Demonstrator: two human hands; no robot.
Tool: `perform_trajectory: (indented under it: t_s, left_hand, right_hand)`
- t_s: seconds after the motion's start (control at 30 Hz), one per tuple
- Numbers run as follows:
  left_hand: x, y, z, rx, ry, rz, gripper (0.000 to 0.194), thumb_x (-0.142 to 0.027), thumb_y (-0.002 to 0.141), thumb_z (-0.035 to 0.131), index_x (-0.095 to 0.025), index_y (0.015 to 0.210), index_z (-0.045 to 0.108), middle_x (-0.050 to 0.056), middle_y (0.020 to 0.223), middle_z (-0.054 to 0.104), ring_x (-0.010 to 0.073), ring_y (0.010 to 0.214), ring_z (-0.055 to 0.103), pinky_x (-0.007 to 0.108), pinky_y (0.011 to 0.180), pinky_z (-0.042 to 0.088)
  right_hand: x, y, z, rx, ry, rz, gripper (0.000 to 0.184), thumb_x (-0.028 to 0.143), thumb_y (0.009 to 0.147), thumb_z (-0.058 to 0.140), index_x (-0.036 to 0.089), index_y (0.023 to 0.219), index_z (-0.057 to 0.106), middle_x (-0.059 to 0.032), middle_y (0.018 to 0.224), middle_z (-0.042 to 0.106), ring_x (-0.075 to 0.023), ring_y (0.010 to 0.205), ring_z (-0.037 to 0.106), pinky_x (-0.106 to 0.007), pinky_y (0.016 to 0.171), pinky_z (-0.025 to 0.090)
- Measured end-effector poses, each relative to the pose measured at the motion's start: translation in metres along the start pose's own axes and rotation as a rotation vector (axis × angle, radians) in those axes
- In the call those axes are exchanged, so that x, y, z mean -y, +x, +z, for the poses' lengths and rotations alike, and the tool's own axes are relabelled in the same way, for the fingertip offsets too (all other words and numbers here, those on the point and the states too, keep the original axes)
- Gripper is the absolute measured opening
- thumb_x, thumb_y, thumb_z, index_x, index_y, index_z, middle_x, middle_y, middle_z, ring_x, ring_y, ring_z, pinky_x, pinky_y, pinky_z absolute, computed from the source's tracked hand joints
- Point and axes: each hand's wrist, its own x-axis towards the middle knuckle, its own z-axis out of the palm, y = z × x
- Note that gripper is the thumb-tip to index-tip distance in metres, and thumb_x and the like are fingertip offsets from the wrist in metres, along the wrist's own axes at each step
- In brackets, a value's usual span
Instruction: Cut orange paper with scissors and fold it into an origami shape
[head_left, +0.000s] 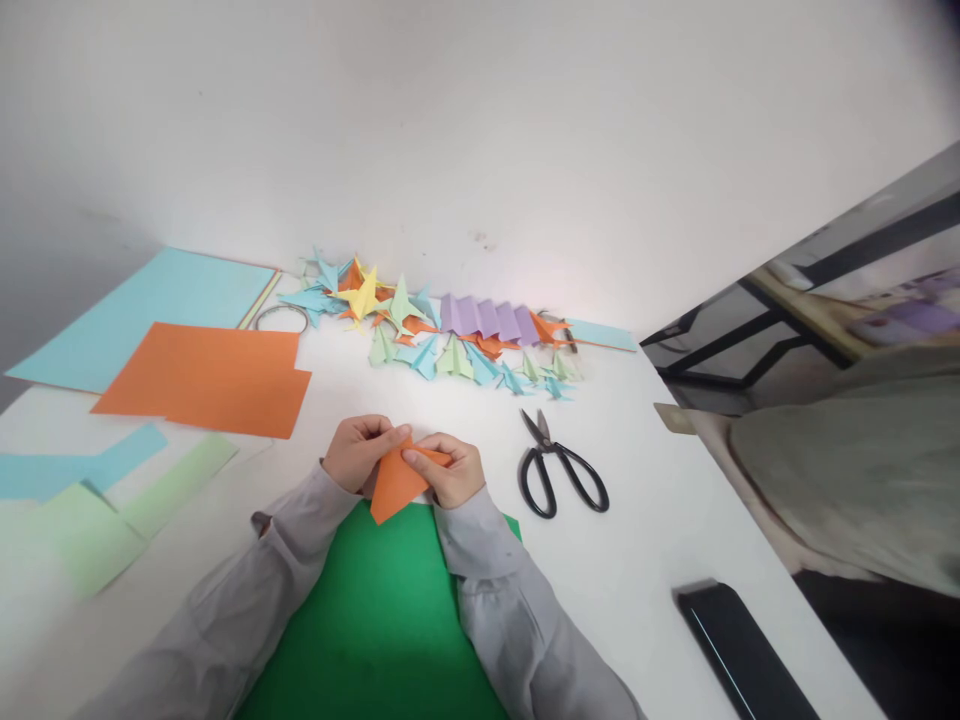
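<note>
A folded piece of orange paper (pixel 396 488) is held up between my two hands, its pointed end hanging down toward me. My left hand (pixel 362 450) pinches its upper left edge with thumb and fingers. On the other side my right hand (pixel 452 468) grips it, the thumb lying across the paper's face. Just below the hands lies a green sheet (pixel 375 610), partly covered by my forearms. Black-handled scissors (pixel 551 455) rest to the right with their blades slightly apart.
Folded paper figures (pixel 362 293) in several colours crowd along the wall, beside a purple pleated strip (pixel 487 318). Blue sheets (pixel 150 300), an orange sheet (pixel 210 375) and green scraps (pixel 97 540) lie left. A black case (pixel 742 650) sits front right, near another person's sleeve (pixel 847 450).
</note>
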Motion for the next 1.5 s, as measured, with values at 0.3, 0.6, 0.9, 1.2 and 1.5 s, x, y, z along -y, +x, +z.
perform_trajectory:
  t_s: [0.3, 0.6, 0.9, 1.2, 1.5]
  left_hand:
    - [0.007, 0.003, -0.003, 0.097, -0.09, 0.027, 0.042, -0.041, 0.057, 0.073, -0.014, 0.046, 0.042, -0.006, 0.042, 0.04, 0.0036, 0.039, 0.032, 0.02, 0.04, 0.023]
    - [-0.007, -0.004, 0.001, 0.086, 0.001, 0.064, 0.032, -0.036, 0.051, 0.077, -0.011, 0.053, 0.056, -0.003, 0.047, 0.051, 0.006, 0.045, 0.042, 0.019, 0.044, 0.03]
    - [-0.003, 0.0, -0.006, 0.083, 0.099, 0.232, 0.027, -0.032, 0.057, 0.073, -0.013, 0.046, 0.058, -0.003, 0.048, 0.046, 0.0067, 0.049, 0.039, 0.022, 0.049, 0.029]
    - [0.002, 0.003, -0.009, 0.116, 0.009, 0.175, 0.026, -0.029, 0.059, 0.072, -0.013, 0.045, 0.057, -0.004, 0.049, 0.045, 0.0065, 0.048, 0.038, 0.023, 0.047, 0.026]
    - [0.009, 0.005, -0.009, 0.051, -0.053, 0.128, 0.033, -0.034, 0.059, 0.072, -0.013, 0.044, 0.051, -0.004, 0.046, 0.042, 0.0057, 0.046, 0.036, 0.022, 0.045, 0.027]
  right_hand:
    - [-0.001, -0.001, 0.001, 0.017, 0.019, -0.009, 0.018, 0.03, 0.054, 0.072, 0.016, 0.055, 0.06, 0.0038, 0.046, 0.053, -0.0064, 0.043, 0.041, -0.021, 0.043, 0.034]
    - [-0.007, 0.004, -0.002, -0.03, 0.045, 0.005, 0.023, 0.036, 0.056, 0.072, 0.015, 0.058, 0.061, 0.0008, 0.051, 0.059, -0.0089, 0.046, 0.048, -0.022, 0.046, 0.039]
    - [-0.002, 0.002, -0.004, 0.042, -0.098, -0.1, 0.022, 0.036, 0.061, 0.068, 0.016, 0.059, 0.06, 0.0022, 0.05, 0.054, -0.0081, 0.047, 0.042, -0.022, 0.045, 0.034]
    - [-0.001, 0.001, -0.003, 0.054, -0.034, -0.093, 0.021, 0.034, 0.06, 0.069, 0.017, 0.057, 0.059, 0.0039, 0.05, 0.052, -0.0075, 0.046, 0.04, -0.022, 0.047, 0.033]
    - [-0.003, 0.002, -0.002, 0.033, -0.01, -0.098, 0.018, 0.03, 0.061, 0.068, 0.016, 0.058, 0.057, 0.0045, 0.05, 0.05, -0.0069, 0.046, 0.038, -0.022, 0.047, 0.03]
